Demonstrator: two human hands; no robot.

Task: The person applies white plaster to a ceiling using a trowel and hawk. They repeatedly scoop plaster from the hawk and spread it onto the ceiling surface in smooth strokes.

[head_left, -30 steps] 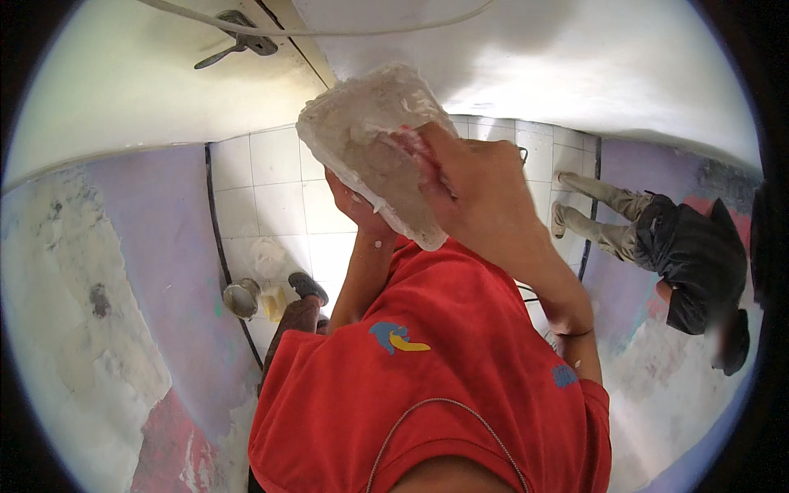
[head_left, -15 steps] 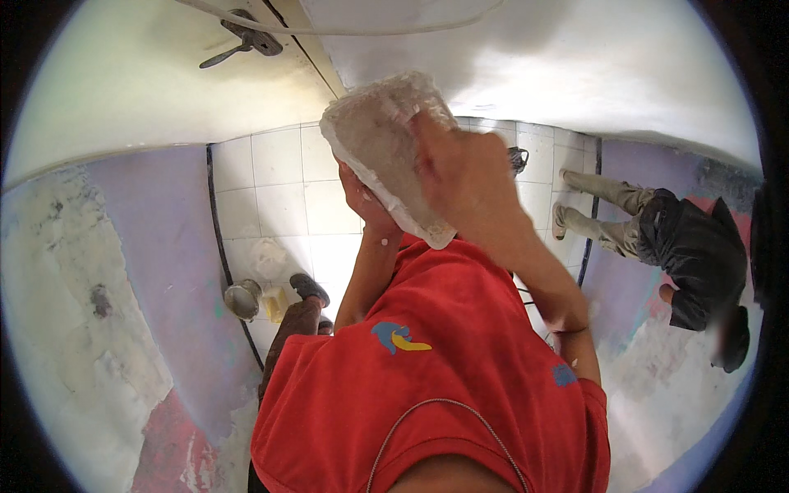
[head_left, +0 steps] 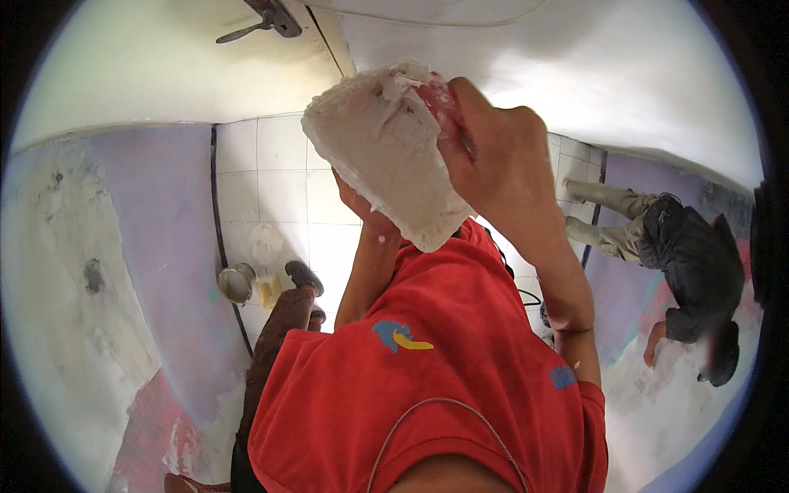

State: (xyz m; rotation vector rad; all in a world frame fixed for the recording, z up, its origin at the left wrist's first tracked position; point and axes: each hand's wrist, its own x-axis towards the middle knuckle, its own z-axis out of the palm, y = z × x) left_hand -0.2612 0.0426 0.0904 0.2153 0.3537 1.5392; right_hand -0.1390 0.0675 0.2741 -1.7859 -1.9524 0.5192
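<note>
A slab-like board (head_left: 386, 152), its face thickly coated with white putty, is held up in front of my chest. My left hand (head_left: 362, 207) grips it from beneath at the near left edge, and most of those fingers are hidden behind it. My right hand (head_left: 503, 156) is closed at the board's upper right side. A red patch (head_left: 440, 97) smeared with putty shows at its fingers; whether this is a tool's handle or the fingers themselves, I cannot tell. Putty is heaped and ridged along the board's far edge.
A door with a dark lever handle (head_left: 275, 18) stands ahead. On the tiled floor (head_left: 279, 185), a bucket (head_left: 237, 283) and a yellowish container (head_left: 268, 289) stand near a person's shoe (head_left: 304, 277) at left. Another person (head_left: 690, 255) in dark clothes bends by the patchy right wall.
My right hand has shifted right and up to the board's edge, uncovering the putty. The board now faces me more fully. The person at right has lowered an arm into view.
</note>
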